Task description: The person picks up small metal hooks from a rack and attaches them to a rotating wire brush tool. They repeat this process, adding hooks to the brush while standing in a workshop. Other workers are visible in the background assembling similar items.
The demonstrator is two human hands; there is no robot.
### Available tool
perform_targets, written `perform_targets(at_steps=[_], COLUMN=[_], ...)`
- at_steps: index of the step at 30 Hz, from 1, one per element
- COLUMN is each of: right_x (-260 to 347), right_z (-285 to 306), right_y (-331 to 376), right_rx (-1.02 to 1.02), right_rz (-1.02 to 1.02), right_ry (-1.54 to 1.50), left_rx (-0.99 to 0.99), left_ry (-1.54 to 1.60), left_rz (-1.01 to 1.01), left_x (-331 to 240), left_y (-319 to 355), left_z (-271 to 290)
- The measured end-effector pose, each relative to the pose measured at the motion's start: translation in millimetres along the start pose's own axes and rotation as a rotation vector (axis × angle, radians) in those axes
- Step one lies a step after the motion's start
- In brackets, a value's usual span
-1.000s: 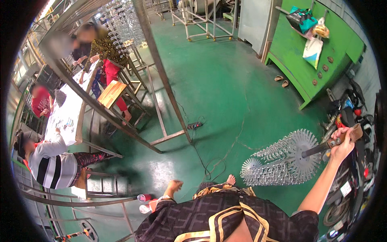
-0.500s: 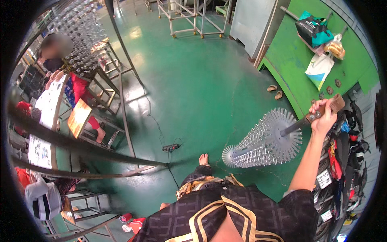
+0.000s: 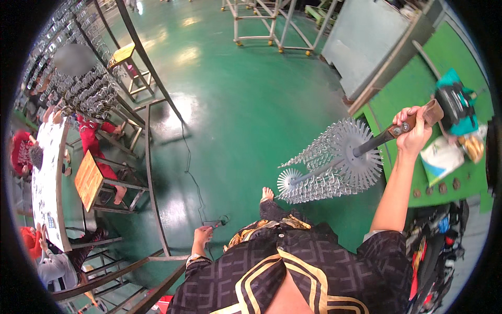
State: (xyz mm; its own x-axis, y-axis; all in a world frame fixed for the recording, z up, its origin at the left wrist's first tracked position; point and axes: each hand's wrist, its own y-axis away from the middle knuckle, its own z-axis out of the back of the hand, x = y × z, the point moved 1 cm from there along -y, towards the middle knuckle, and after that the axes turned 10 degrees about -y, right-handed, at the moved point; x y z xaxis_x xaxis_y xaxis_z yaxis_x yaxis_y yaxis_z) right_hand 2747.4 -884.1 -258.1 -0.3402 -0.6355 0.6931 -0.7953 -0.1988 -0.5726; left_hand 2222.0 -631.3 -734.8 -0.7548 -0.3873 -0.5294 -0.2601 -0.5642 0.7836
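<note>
A person in a dark patterned shirt with yellow bands stands on a glossy green floor (image 3: 235, 120), seen from above their head. Nearest, the left hand (image 3: 201, 234) hangs low at their side, empty, fingers loosely curled; how far it is open is hard to tell. Just beside it on the floor lies a small dark plug on a thin black cable (image 3: 191, 167) that runs away across the floor. One bare foot (image 3: 267, 194) shows ahead of the body.

The right hand (image 3: 413, 131) is raised out to the side at arm's length, closed tightly round the brown handle of a spiked metal rack (image 3: 334, 162). The rack is a long rod with a large round disc near the hand and a small one at the far end, both bristling with silver pins, and it slants down toward the foot.

Further left, seated people work at a long white table (image 3: 47, 178) beside a wooden stool (image 3: 89, 180). Behind the raised hand stands a green workbench (image 3: 418, 99). Farthest off are bare metal frames (image 3: 261, 21).
</note>
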Motion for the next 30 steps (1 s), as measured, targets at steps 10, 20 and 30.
perform_targets(at_steps=[10, 20, 30], right_x=[-260, -505, -737], right_z=[-112, -236, -456], right_y=[-227, -402, -551], right_rx=[0.149, 0.087, 0.261], right_rz=[-0.071, -0.107, -0.172], right_ry=[-0.097, -0.14, -0.264], left_rx=[-0.011, -0.061, -0.492], left_ry=[0.004, -0.509, -0.162], left_rz=[0.046, -0.22, -0.451], left_x=[-131, -388, -700], left_y=[-68, -344, -476], left_z=[2, 131, 321])
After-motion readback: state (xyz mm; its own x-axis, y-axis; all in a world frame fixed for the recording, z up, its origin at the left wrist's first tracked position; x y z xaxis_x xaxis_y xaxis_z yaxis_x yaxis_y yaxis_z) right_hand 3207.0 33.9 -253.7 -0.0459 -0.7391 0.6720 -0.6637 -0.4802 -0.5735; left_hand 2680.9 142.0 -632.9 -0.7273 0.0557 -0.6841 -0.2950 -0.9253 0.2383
